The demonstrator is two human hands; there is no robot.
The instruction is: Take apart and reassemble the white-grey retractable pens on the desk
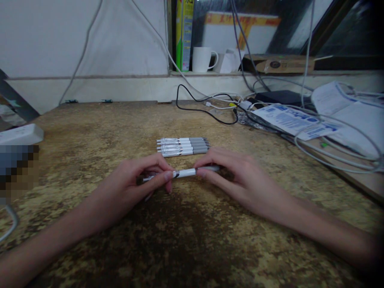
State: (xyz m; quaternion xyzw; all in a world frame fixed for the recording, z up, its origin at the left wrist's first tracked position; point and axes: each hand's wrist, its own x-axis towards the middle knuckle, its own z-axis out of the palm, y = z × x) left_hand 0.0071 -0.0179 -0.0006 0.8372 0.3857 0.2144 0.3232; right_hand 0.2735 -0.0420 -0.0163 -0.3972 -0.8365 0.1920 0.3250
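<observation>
A white pen lies level just above the worn brown tabletop, held at both ends. My left hand is closed on its left part, fingertips pinching the barrel. My right hand is closed on its right, grey-grip end. Just behind the hands lies a neat row of several white pens with grey grips, side by side, untouched.
Black and white cables trail over the back of the table. Printed papers and plastic bags lie at the right. A white mug and a cardboard piece stand on the ledge. A white box sits at the left edge.
</observation>
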